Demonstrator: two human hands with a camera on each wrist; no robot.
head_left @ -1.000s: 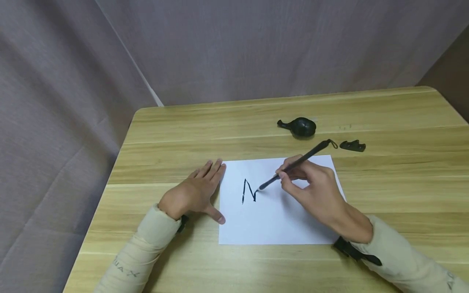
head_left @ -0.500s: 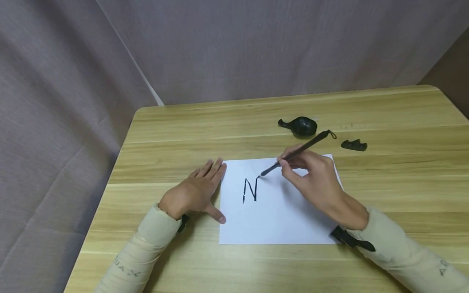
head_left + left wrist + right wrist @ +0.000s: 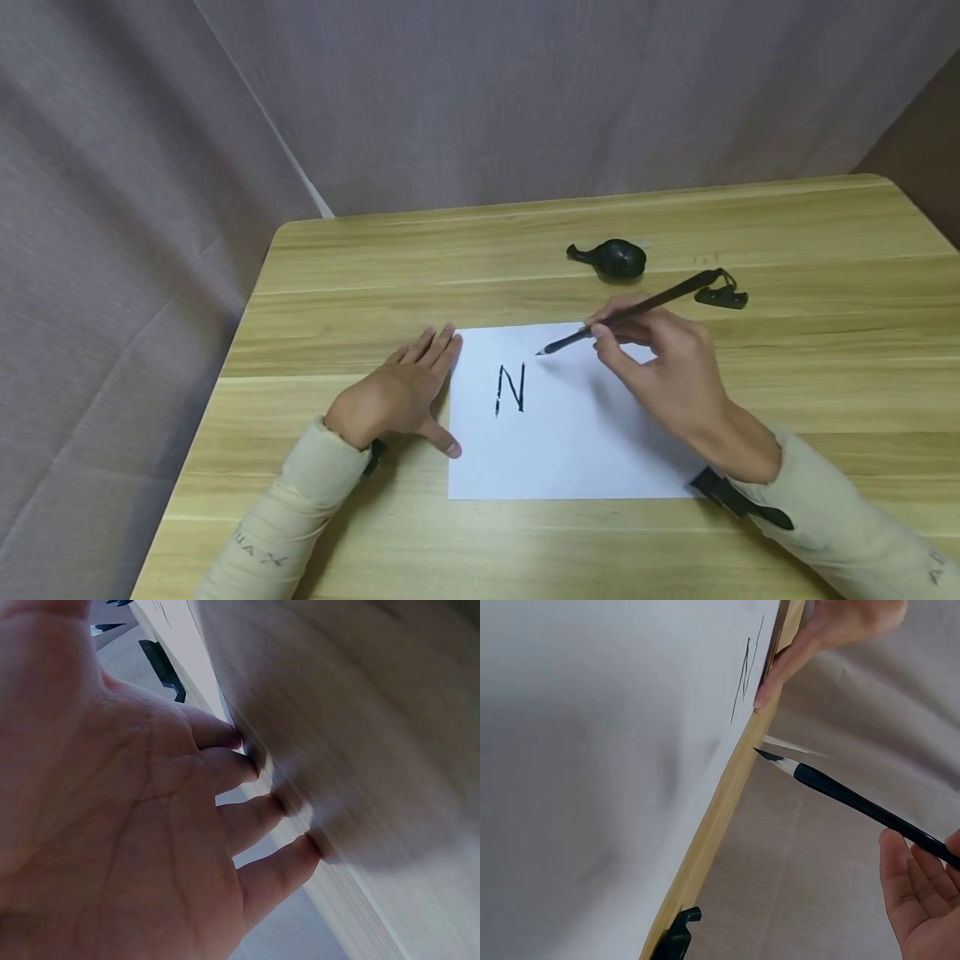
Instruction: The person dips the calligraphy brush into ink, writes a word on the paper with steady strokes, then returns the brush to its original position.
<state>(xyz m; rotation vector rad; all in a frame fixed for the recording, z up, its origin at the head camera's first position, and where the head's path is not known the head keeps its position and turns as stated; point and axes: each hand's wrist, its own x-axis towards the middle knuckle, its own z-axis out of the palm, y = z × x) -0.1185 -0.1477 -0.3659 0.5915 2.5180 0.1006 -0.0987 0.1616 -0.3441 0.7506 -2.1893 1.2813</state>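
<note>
My right hand (image 3: pixel 667 367) pinches a dark calligraphy brush (image 3: pixel 645 307) between thumb and fingers, above the upper part of a white sheet of paper (image 3: pixel 555 458). In the right wrist view the brush (image 3: pixel 855 801) shows a black, inked tip with paler hairs behind it, held off the paper. A black letter N (image 3: pixel 512 388) is drawn on the sheet's left part. My left hand (image 3: pixel 401 392) rests at the paper's left edge, fingers spread and thumb on the margin. From the left wrist, the palm (image 3: pixel 142 810) faces the camera with fingertips on the table.
Behind the paper, a black gourd-shaped object (image 3: pixel 617 260) lies on the wooden table (image 3: pixel 390 275). To its right is a small black brush rest (image 3: pixel 722 297), partly overlapped by the brush's hanging loop. A grey curtain (image 3: pixel 480 108) hangs beyond the table's far edge.
The brush tip moved up along the N's right stroke, lengthening it, then lifted away to the right. My right hand shifted up, then right. The left hand stayed still.
</note>
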